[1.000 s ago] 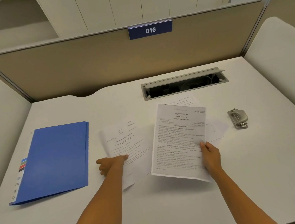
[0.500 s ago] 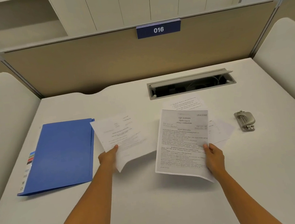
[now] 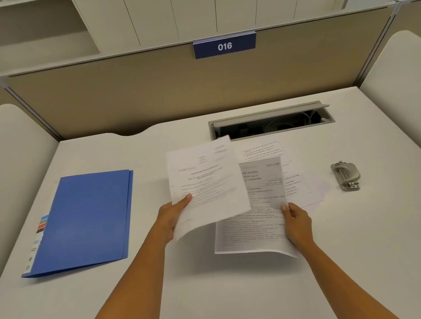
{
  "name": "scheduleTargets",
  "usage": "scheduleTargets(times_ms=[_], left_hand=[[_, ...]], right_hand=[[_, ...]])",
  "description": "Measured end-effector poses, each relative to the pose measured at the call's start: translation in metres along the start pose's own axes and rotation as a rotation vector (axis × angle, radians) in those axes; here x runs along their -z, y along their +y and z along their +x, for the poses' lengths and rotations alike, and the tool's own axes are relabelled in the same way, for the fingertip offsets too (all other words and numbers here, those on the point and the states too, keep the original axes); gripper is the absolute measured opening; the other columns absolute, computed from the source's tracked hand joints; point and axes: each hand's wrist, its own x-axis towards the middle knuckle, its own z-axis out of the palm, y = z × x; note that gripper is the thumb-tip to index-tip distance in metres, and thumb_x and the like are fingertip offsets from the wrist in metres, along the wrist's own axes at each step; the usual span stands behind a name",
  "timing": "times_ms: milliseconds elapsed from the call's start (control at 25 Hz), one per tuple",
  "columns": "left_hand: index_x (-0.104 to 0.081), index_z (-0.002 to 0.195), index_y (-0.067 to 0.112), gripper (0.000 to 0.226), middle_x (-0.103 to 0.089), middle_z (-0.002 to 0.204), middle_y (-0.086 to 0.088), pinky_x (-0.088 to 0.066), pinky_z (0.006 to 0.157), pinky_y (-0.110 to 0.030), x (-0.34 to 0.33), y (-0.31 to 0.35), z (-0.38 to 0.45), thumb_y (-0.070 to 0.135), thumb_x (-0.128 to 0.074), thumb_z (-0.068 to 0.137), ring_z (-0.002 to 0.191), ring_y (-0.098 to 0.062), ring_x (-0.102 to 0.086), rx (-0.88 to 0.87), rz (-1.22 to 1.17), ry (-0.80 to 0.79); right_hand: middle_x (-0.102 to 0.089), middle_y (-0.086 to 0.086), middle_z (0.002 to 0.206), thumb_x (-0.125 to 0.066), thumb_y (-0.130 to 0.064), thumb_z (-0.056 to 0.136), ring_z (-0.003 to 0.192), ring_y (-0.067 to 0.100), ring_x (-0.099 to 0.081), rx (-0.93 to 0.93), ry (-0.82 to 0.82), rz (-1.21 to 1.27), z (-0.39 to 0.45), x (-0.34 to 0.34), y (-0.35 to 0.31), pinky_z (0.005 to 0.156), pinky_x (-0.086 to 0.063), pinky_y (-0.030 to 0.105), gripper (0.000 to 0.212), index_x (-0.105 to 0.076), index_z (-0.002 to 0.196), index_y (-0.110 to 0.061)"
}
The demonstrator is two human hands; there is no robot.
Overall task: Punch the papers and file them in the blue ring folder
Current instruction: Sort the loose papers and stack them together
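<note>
My left hand (image 3: 171, 216) pinches the lower left edge of a printed sheet (image 3: 206, 185) lifted off the desk; it overlaps the left part of a second printed sheet (image 3: 253, 229). That second sheet is held at its right edge by my right hand (image 3: 296, 221). More printed papers (image 3: 295, 177) lie flat on the desk behind and to the right of the held sheets. The blue ring folder (image 3: 87, 221) lies closed at the left of the desk. A grey metal hole punch (image 3: 345, 175) sits at the right, apart from both hands.
The white desk (image 3: 216, 291) has an open cable tray (image 3: 271, 122) set into it at the back, partly overlapped by the lifted sheet's corner. A beige partition with a "016" sign (image 3: 224, 46) closes the back. Padded side panels (image 3: 401, 86) flank the desk.
My left hand has lifted its sheet off the desk and carried it rightward, over the sheet in my right hand. My right hand has stayed in place with its sheet.
</note>
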Motion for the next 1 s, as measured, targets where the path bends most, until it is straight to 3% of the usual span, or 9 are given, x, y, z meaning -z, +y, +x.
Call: scheduleTargets(times_ms=[80, 200, 360, 600, 720, 800, 840, 920, 1000], left_hand=[[-0.07, 0.101, 0.008, 0.032, -0.075, 0.101, -0.01, -0.059, 0.068, -0.032, -0.014, -0.004, 0.001, 0.028, -0.08, 0.078, 0.084, -0.024, -0.073, -0.013, 0.045, -0.034], [-0.073, 0.097, 0.007, 0.029, -0.076, 0.1, -0.011, -0.061, 0.074, -0.039, -0.026, -0.01, 0.002, 0.025, -0.082, 0.076, 0.084, -0.027, -0.075, -0.004, 0.086, -0.09], [-0.068, 0.107, 0.006, 0.038, -0.075, 0.104, -0.011, -0.059, 0.082, -0.048, -0.04, -0.017, 0.005, 0.02, -0.083, 0.075, 0.09, -0.031, -0.073, 0.0, 0.111, -0.134], [-0.063, 0.123, 0.009, 0.046, -0.071, 0.115, -0.016, -0.052, 0.091, -0.06, -0.041, -0.024, 0.007, 0.012, -0.078, 0.079, 0.103, -0.04, -0.068, 0.12, -0.011, -0.229], [-0.062, 0.124, 0.007, 0.044, -0.071, 0.114, -0.016, -0.051, 0.092, -0.06, -0.04, -0.026, 0.009, 0.01, -0.075, 0.082, 0.104, -0.039, -0.068, 0.1, -0.023, -0.228], [-0.062, 0.124, 0.007, 0.044, -0.072, 0.113, -0.016, -0.051, 0.092, -0.06, -0.039, -0.025, 0.011, 0.01, -0.075, 0.082, 0.103, -0.039, -0.069, 0.076, -0.048, -0.203], [-0.062, 0.124, 0.007, 0.044, -0.072, 0.113, -0.015, -0.051, 0.092, -0.059, -0.038, -0.025, 0.012, 0.01, -0.075, 0.083, 0.103, -0.038, -0.069, 0.065, -0.063, -0.191], [-0.062, 0.124, 0.007, 0.042, -0.072, 0.114, -0.015, -0.052, 0.091, -0.058, -0.035, -0.026, 0.014, 0.01, -0.074, 0.084, 0.103, -0.038, -0.069, 0.049, -0.096, -0.173], [-0.062, 0.125, 0.008, 0.042, -0.072, 0.114, -0.014, -0.052, 0.091, -0.058, -0.033, -0.029, 0.015, 0.011, -0.073, 0.084, 0.103, -0.037, -0.069, 0.048, -0.118, -0.155]], right_hand=[[-0.062, 0.0, 0.071, -0.045, -0.025, 0.1, 0.062, 0.012, -0.055, 0.011, -0.017, 0.026, 0.0, 0.0, -0.006, 0.055, -0.038, 0.017, 0.03, -0.054, 0.074, -0.012], [-0.064, 0.001, 0.074, -0.045, -0.026, 0.1, 0.063, 0.013, -0.055, 0.018, -0.022, 0.066, 0.002, -0.002, -0.011, 0.056, -0.038, 0.018, 0.03, -0.053, 0.074, -0.012], [-0.061, 0.011, 0.071, -0.048, -0.026, 0.099, 0.06, 0.015, -0.047, 0.028, -0.025, 0.121, 0.004, -0.007, -0.014, 0.06, -0.037, 0.025, 0.036, -0.05, 0.076, 0.001], [-0.053, -0.001, 0.061, -0.049, -0.026, 0.099, 0.059, 0.011, -0.043, 0.071, -0.163, 0.163, 0.005, -0.011, -0.021, 0.061, -0.036, 0.024, 0.035, -0.047, 0.067, -0.013], [-0.061, 0.0, 0.069, -0.047, -0.031, 0.099, 0.063, 0.013, -0.052, 0.056, -0.158, 0.104, 0.022, -0.002, -0.017, 0.065, -0.043, 0.025, 0.033, -0.06, 0.076, -0.01], [-0.067, 0.006, 0.088, -0.054, -0.032, 0.095, 0.082, 0.02, -0.063, 0.043, -0.045, -0.035, 0.043, 0.011, -0.014, 0.075, -0.051, 0.031, 0.026, -0.065, 0.095, -0.008], [-0.065, 0.011, 0.1, -0.061, -0.033, 0.091, 0.096, 0.028, -0.062, 0.017, 0.022, -0.132, 0.055, 0.019, -0.013, 0.083, -0.05, 0.037, 0.03, -0.063, 0.105, -0.006], [-0.053, 0.018, 0.12, -0.075, -0.04, 0.078, 0.116, 0.037, -0.049, -0.083, 0.098, -0.367, 0.079, 0.035, -0.012, 0.093, -0.043, 0.045, 0.061, -0.051, 0.122, -0.004], [-0.044, 0.019, 0.128, -0.082, -0.053, 0.063, 0.123, 0.038, -0.041, -0.155, 0.097, -0.542, 0.095, 0.049, -0.015, 0.098, -0.041, 0.047, 0.092, -0.041, 0.129, -0.002]])
